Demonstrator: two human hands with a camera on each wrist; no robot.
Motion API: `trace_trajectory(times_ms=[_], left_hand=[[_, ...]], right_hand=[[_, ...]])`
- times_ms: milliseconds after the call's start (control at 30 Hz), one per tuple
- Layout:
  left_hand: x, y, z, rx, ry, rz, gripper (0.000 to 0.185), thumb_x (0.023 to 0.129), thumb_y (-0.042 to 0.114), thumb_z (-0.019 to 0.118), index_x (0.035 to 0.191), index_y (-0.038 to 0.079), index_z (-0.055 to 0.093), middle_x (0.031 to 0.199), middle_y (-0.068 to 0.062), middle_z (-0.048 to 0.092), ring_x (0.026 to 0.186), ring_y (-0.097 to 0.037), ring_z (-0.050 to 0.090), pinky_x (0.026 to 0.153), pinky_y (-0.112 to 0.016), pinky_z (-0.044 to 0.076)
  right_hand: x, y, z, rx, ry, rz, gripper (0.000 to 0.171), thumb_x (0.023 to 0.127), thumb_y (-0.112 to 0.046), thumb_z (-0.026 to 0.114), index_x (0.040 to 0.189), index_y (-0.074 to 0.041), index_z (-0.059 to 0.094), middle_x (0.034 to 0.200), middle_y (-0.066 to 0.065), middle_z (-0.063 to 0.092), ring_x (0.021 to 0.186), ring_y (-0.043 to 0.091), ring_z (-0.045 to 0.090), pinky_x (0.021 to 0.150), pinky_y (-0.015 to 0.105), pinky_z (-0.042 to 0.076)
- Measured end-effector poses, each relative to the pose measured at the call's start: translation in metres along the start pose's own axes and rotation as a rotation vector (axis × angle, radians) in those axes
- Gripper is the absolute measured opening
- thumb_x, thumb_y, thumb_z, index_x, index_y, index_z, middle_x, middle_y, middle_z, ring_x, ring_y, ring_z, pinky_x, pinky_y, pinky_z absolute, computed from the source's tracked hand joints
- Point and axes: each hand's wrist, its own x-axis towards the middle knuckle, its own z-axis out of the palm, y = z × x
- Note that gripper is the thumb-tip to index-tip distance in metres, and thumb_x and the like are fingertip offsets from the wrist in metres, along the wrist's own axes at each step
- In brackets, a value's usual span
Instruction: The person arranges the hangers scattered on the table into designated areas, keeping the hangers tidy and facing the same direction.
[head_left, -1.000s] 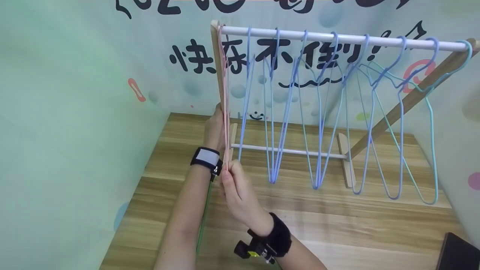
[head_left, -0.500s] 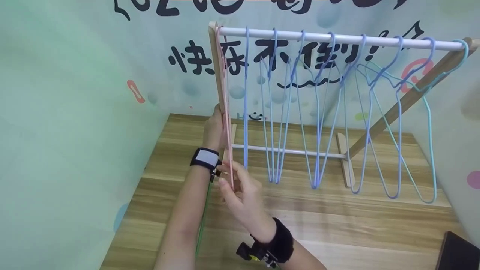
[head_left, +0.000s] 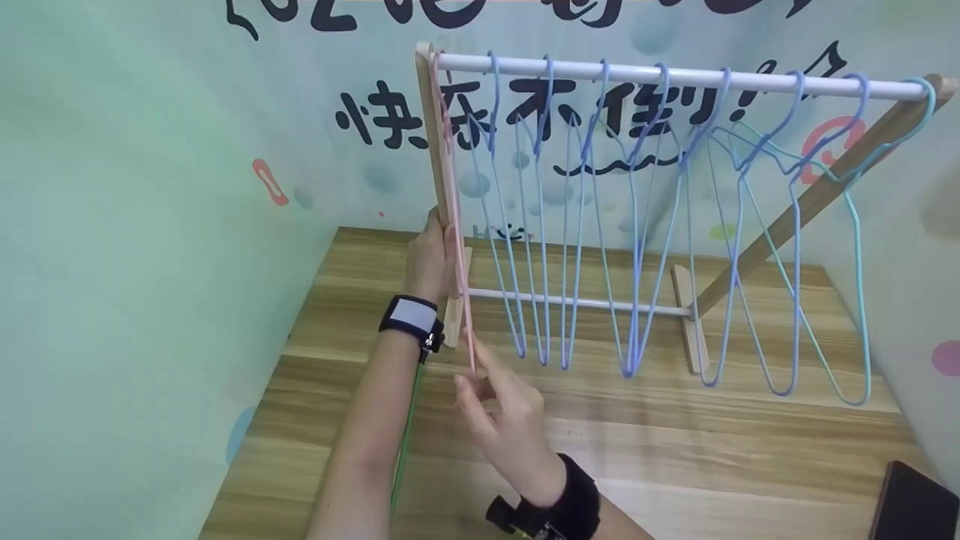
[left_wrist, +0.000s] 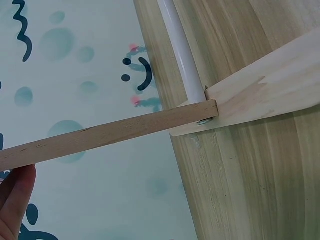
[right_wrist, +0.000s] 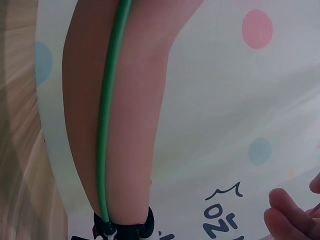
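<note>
Table [head_left: 675,450] wooden, bears rack [head_left: 679,75] with white rail. Blue hangers [head_left: 634,225] hang along rail, teal hanger [head_left: 862,285] at far right. Pink hanger [head_left: 459,247] hangs at rail's left end, against wooden post [head_left: 433,135]. Left hand [head_left: 429,259] curled round post. Right hand [head_left: 504,416] pinches pink hanger's bottom bar at fingertips [head_left: 471,379].

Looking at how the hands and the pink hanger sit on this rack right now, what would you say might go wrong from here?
1. The right hand meets the pink hanger only at its bottom tip, so it might slip free and swing.
2. That hanger hangs close beside the nearest blue hanger; the wires might tangle.
3. The left hand grips the rack's wooden post; a pull might tilt the light rack.
</note>
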Motion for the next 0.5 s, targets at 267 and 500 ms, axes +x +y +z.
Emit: trace_trajectory(times_ms=[267,500], left_hand=[[-0.001,0.001,0.000,-0.012,-0.007,0.002,0.035,0.097,0.026,0.035,0.127,0.008,0.036,0.075,-0.002,0.051,0.063,-0.018,0.054,0.055,-0.029,0.046],[0.001,-0.002,-0.004,-0.063,-0.048,-0.051,0.030,0.096,0.023,0.036,0.125,0.014,0.037,0.070,-0.001,0.047,0.053,-0.015,0.047,0.046,-0.026,0.042]], right_hand=[[-0.018,0.005,-0.012,-0.066,0.016,-0.121,0.036,0.085,-0.004,0.055,0.114,0.016,0.051,0.114,0.023,0.055,0.075,0.019,0.063,0.062,0.019,0.050],[-0.065,0.027,-0.041,-0.119,-0.100,-0.068,0.032,0.081,-0.001,0.057,0.111,0.009,0.056,0.096,0.014,0.063,0.061,0.007,0.057,0.054,0.012,0.046]])
